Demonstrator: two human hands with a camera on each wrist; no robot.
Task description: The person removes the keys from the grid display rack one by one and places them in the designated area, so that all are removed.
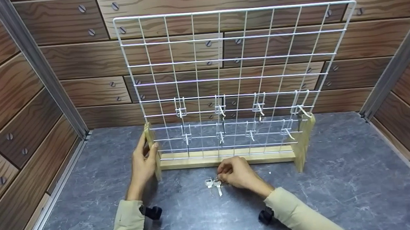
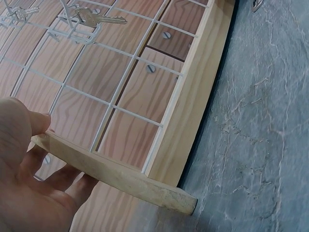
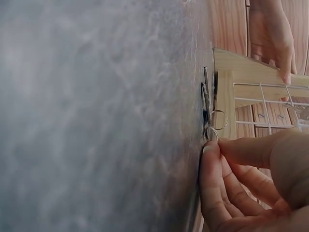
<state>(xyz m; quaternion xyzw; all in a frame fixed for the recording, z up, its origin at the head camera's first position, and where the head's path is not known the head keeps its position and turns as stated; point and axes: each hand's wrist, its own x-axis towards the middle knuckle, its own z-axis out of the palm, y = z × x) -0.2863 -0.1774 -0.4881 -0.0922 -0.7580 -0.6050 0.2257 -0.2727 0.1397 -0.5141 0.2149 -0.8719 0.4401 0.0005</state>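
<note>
1. My right hand (image 1: 237,172) pinches a key ring (image 3: 212,130), seemingly the handiest hold; keys (image 1: 217,183) lie just left of its fingers on the counter (image 1: 206,224).
2. My left hand (image 1: 145,163) grips the wooden upright (image 2: 120,176), probably steadying the rack (image 1: 219,79).

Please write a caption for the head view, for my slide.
The left hand grips the wire rack by its wooden side; the right hand pinches a key ring.

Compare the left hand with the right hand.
The left hand grips a wooden panel; the right hand pinches a key ring.
The left hand is up near the panel's top; the right hand is low, close to the table.
Both hands are bare, with pale sleeves above the wrists.
</note>
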